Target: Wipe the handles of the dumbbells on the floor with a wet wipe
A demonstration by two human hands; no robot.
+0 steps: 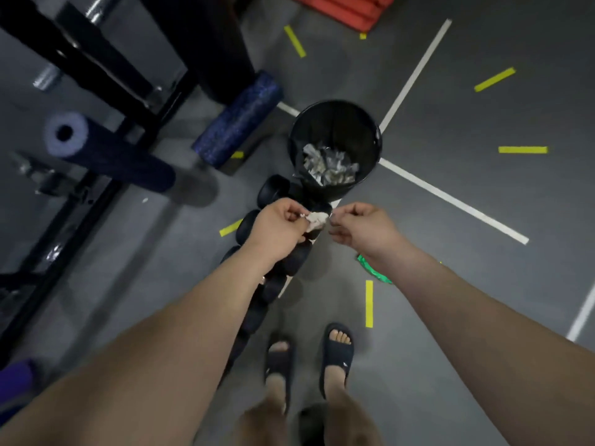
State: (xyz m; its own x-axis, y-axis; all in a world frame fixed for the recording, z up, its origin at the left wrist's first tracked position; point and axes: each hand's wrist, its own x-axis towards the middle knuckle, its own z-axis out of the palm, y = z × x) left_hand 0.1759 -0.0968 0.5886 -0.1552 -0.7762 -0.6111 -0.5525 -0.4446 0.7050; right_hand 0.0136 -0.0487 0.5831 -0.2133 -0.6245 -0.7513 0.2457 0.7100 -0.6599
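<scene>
Nearest the camera I see two bare arms reaching out from the bottom corners. Between them are two feet in two dark sandals (336, 352) on the grey floor (467, 284).

The left hand (277, 228) pinches one crumpled wet wipe (316, 220) with curled fingers and thumb. The right hand (363, 230) has curled fingers too, with the tips right at the wipe's edge. I cannot tell if it grips the wipe or only touches it. The wipe is up in the hands, over a row of black dumbbells (273, 188).

That row runs from beside the left sandal up to the bin. The left arm lies across my view of it and covers a big part. I can count at least five round ends, but the handles are hidden, so I cannot count the dumbbells.

One black bin (338, 123) stands just past the row, with a heap of crumpled white wipes (328, 167) inside. One blue foam roller (238, 120) lies to the left of the bin, beside a black rack (96, 101). One padded bar (106, 152) with a pale end sticks out from the rack. One green packet (375, 273) peeks out from under the right wrist, mostly hidden.

I count seven yellow tape strips (522, 150) on the floor, plus some white lines (450, 197). Red mats (341, 11) sit at the top edge, too blurred to count.
</scene>
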